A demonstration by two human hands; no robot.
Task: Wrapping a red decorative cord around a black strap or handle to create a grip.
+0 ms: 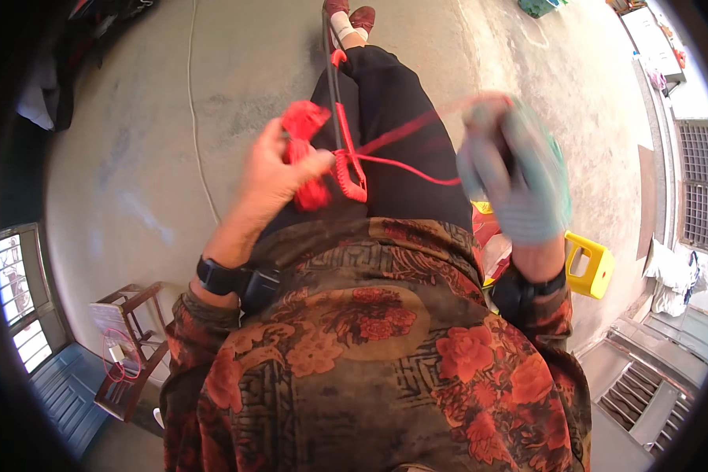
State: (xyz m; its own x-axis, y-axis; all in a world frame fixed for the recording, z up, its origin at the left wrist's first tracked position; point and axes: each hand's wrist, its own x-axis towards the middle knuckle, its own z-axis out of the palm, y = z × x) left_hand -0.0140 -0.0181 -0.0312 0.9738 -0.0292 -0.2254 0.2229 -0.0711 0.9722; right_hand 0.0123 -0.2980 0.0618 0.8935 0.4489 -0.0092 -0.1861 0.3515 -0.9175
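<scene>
My bare left hand (287, 167) is closed around a bunched bundle of red cord (304, 119). Right beside it, a thin dark frame (333, 86) of two narrow bars runs from my shoes up between my legs. Its near end is a curved part wrapped tightly in red cord (352, 187). My right hand (519, 169), in a grey-green glove, is lifted to the right and smeared by motion. A blurred red strand (405, 128) stretches from the wrapped frame to its fingers. A second red strand (417, 170) sags toward the same glove.
A yellow plastic container (590, 266) stands on the floor to my right, near a red and yellow bag (492, 248). At the left is a wooden stool (131, 346) with a red loop on it. A pale cable (194, 118) crosses the concrete floor.
</scene>
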